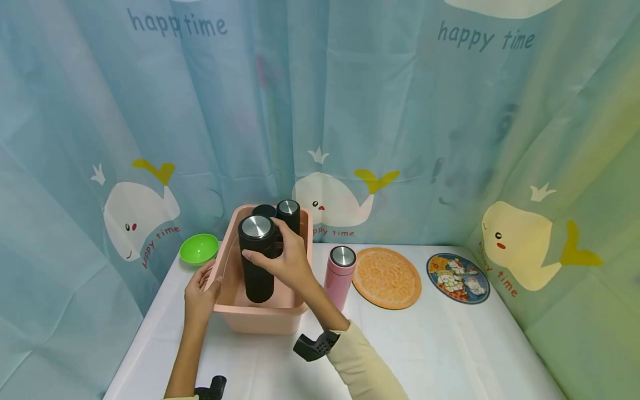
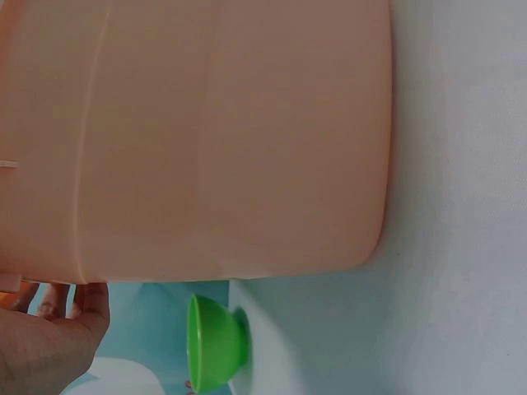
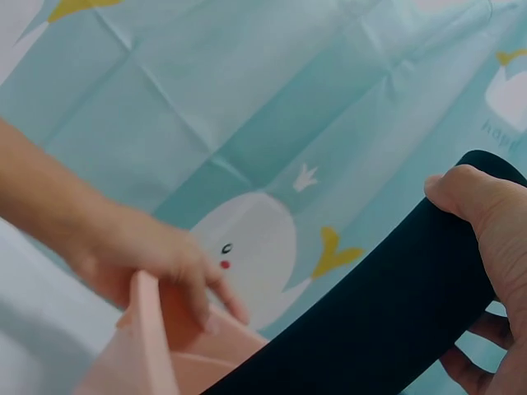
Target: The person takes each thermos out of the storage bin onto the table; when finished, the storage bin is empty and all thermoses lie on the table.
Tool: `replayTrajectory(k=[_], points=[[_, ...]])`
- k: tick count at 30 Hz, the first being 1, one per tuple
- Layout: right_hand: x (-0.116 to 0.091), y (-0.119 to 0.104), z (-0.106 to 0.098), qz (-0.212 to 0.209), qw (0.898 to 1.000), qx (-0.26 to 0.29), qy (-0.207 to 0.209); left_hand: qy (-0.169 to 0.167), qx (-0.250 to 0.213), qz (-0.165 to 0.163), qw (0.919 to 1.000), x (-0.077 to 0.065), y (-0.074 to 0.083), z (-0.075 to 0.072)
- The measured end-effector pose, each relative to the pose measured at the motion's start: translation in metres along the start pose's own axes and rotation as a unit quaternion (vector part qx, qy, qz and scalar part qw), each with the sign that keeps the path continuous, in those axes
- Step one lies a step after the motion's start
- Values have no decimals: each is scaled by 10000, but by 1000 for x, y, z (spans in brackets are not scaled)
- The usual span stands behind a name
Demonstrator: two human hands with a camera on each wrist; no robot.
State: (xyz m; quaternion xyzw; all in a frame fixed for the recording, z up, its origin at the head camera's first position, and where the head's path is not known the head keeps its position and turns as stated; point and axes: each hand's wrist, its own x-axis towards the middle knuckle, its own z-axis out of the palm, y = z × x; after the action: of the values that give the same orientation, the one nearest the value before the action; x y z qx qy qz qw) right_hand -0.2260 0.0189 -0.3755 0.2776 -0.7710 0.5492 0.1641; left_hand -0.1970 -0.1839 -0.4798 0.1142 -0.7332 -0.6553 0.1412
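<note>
My right hand grips a large black thermos with a silver-topped lid near its upper end. The thermos stands roughly upright within the opening of a pink plastic bin; whether its base touches the bin floor I cannot tell. In the right wrist view, thumb and fingers wrap around the dark body. My left hand holds the bin's left rim, thumb and fingers on either side of the wall. Behind the gripped thermos, a smaller black thermos and another dark round-topped item sit in the bin, partly hidden.
A pink thermos stands just right of the bin. Farther right lie an orange round mat and a cartoon-printed round mat. Left of the bin is a green bowl. A whale-printed curtain hangs behind the white table.
</note>
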Motion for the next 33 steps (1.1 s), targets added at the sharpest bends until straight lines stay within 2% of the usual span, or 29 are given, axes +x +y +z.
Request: replayTrajectory(k=[8,21,33], points=[[6,-20,-14,-50,9998,96,166,7,0,-23,10000,0,0,-3],[8,-45,-46,-393,9979,-29,517,84,14,22,10000,0,-2,-3],[0,-60,-80,-488,9957,-96,788,52,-50,111,9999,2,-2,0]])
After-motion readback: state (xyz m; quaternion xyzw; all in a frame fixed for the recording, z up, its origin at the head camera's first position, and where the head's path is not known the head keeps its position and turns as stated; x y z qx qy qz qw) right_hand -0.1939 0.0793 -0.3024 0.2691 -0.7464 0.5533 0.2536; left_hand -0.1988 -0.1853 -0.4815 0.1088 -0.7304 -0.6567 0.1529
